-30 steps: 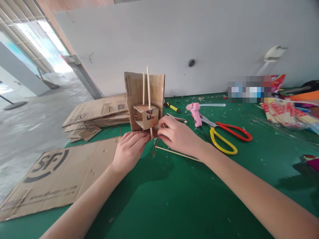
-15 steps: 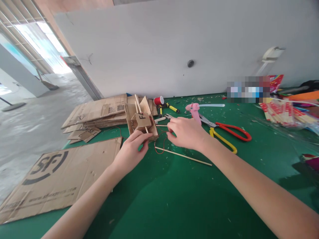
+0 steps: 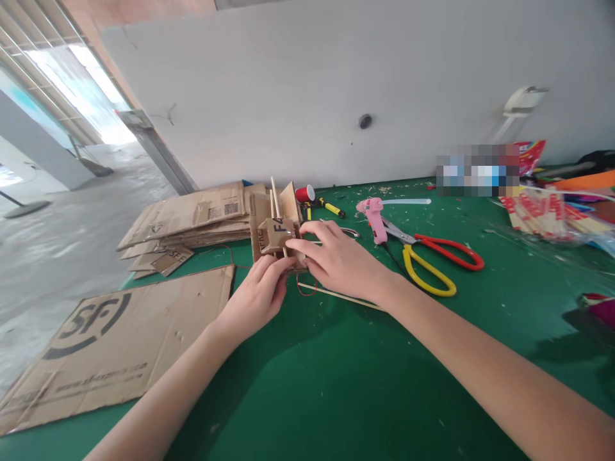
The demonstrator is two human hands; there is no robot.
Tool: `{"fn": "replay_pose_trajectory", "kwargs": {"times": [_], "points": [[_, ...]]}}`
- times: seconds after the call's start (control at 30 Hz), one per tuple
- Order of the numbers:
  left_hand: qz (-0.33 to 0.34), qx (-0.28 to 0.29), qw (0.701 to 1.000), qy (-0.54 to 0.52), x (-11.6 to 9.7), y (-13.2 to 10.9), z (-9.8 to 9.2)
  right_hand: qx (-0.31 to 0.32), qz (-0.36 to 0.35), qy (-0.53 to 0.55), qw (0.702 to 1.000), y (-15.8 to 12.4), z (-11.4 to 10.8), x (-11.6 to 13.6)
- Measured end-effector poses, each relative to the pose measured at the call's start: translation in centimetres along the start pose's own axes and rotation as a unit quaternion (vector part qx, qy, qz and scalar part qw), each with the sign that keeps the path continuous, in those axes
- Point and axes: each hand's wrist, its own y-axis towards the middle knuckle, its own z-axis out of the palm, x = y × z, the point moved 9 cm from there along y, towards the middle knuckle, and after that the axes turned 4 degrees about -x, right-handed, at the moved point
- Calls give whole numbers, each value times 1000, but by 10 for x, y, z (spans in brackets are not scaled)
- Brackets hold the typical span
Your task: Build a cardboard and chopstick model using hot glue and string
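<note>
A small cardboard model (image 3: 278, 234) with wooden sticks through it stands at the middle of the table. My left hand (image 3: 257, 285) is closed at its near left side, its fingers around the near end of a stick and the lower edge. My right hand (image 3: 336, 259) lies against the model's right side, fingers bent and fingertips touching the cardboard. Whatever is under the right fingers is hidden. A red thread (image 3: 307, 291) loops out below the model. A thin wooden stick (image 3: 346, 298) lies on the table beneath my right wrist.
Stacked cardboard (image 3: 192, 214) and a large flat sheet (image 3: 144, 346) lie on the left. To the right are a pink glue gun (image 3: 373, 218) and scissors (image 3: 430, 288) with red and yellow handles. A red spool (image 3: 302, 194) sits behind, near yellow-black pliers (image 3: 331, 207).
My right hand has moved left from beside the pliers and glue gun onto the model's right side. The model has turned slightly and shifted right. My left hand stays at its near edge.
</note>
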Motion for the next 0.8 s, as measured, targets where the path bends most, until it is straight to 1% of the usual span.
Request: {"fn": "replay_pose_trajectory", "kwargs": {"times": [0.1,0.3,0.5,0.67,0.8], "points": [[1,-10,1000,-15,0,0,-1,10,-4,7,1000,-1,5,-1],[-1,5,1000,-24,-4,4,-1,2,11,40,999,-3,10,-5],[-26,-16,999,-26,1,2,-3,10,30,44,999,-4,10,-5],[-43,-15,999,-24,5,2,-1,6,32,39,999,-5,9,-4],[-42,-22,999,-8,5,2,-2,3,35,37,999,-5,10,-5]]}}
